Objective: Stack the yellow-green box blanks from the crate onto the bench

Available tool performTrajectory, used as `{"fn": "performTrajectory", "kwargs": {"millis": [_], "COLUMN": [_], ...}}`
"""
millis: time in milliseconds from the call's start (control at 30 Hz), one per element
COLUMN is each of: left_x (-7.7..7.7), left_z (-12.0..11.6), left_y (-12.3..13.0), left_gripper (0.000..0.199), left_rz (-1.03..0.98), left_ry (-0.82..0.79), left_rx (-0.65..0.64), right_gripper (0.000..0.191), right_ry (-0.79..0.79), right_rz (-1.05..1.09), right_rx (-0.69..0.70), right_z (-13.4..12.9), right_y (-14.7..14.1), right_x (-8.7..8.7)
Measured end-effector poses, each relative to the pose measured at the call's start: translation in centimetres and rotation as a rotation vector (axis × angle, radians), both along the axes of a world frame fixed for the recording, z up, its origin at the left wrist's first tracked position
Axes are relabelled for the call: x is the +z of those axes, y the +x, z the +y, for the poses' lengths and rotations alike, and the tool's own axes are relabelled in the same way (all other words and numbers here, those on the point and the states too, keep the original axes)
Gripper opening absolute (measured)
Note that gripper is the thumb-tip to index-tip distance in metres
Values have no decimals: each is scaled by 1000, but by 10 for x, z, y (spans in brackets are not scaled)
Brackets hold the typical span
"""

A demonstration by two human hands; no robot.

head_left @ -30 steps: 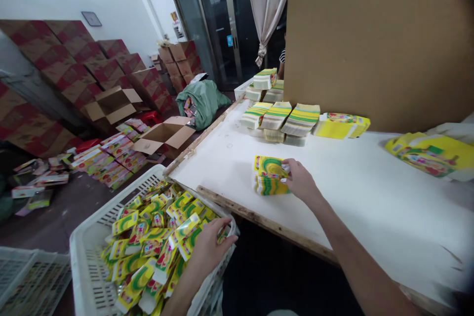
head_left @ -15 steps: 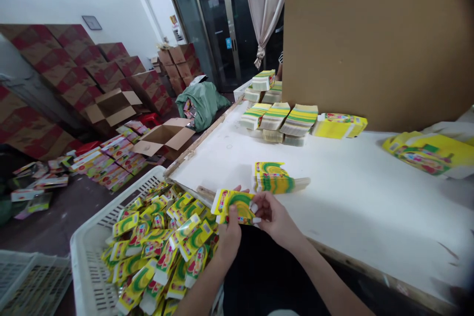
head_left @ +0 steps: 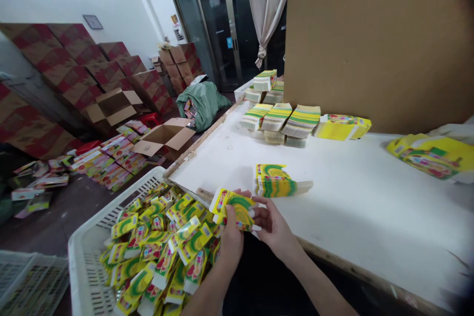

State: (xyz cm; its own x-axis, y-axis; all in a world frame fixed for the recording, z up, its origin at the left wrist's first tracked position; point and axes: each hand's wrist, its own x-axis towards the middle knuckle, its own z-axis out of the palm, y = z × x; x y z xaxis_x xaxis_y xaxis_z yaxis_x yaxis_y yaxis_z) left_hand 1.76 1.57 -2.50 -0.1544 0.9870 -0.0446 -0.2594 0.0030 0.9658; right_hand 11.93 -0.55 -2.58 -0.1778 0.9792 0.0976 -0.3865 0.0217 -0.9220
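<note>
My left hand (head_left: 232, 237) is closed round a small yellow and green printed carton (head_left: 239, 210), thumb on its front and fingertips showing behind. A white flap sticks out at the carton's left end. At the carton's right end is my right hand (head_left: 272, 224), its fingers and thumb bent in against the edge. White bits show at those fingertips; whether they are nails or flaps I cannot tell. Just beyond my hands, a leaning row of flat matching cartons (head_left: 274, 181) lies on the white table (head_left: 351, 207). To the left, a white plastic basket (head_left: 79, 237) holds many filled-out cartons (head_left: 155, 244).
Bundles of flat cartons (head_left: 281, 118) stand at the table's back, before a large cardboard sheet (head_left: 370, 49). More yellow packaging (head_left: 425, 155) lies at the right. Open cardboard boxes (head_left: 166, 138), a green sack (head_left: 203, 101) and stacked boxes (head_left: 70, 64) occupy the floor at left.
The carton has tilted a little in my left hand, its right end dipping. My right hand has shifted slightly down, its fingers spread somewhat more at the carton's end.
</note>
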Motion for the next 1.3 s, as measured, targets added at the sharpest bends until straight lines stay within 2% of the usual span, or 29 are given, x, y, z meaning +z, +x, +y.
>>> {"fn": "performTrajectory", "kwargs": {"millis": [133, 200, 267, 367, 433, 500, 600, 733, 867, 1033, 1200, 1300], "left_x": [15, 20, 20, 13, 6, -1, -5, -2, 3, 4, 2, 11], "left_z": [3, 5, 7, 6, 3, -1, -7, -8, -6, -6, -5, -3], "left_y": [2, 2, 2, 2, 1, -1, -6, -10, -10, -12, -19, -33], "left_gripper": [31, 30, 34, 40, 46, 52, 46, 36, 29, 24, 22, 25], "left_rz": [-433, -522, -531, -464, -389, -295, -115, 37, 73, 176, 124, 196], "left_ry": [-27, 15, 29, -74, -142, -120, 9, 55, 56, -23, -18, 3], "left_rx": [71, 60, 85, 189, 190, 86, -81, -84, -68, -5, -99, -155], "right_gripper": [59, 55, 49, 48, 47, 41, 29, 28, 35, 18, 15, 19], "right_ry": [13, 20, 27, 31, 22, 2, -28, -15, 17, 18, 3, 54], "right_rz": [41, 54, 45, 1, -39, -69, -85, -77, -166, -232, -250, -394], "right_rx": [22, 25, 34, 22, -21, -72, -129, -70, -71, -106, -69, -133], "right_z": [-11, -18, -21, -18, -12, -5, 0, -2, -6, -4, -2, -1], "right_y": [-8, -15, -22, -27, -25, -18, -5, -1, -7, -7, 2, 15], "right_x": [11, 14, 13, 4, -1, -1, 8, 14, 3, -8, -1, 4]}}
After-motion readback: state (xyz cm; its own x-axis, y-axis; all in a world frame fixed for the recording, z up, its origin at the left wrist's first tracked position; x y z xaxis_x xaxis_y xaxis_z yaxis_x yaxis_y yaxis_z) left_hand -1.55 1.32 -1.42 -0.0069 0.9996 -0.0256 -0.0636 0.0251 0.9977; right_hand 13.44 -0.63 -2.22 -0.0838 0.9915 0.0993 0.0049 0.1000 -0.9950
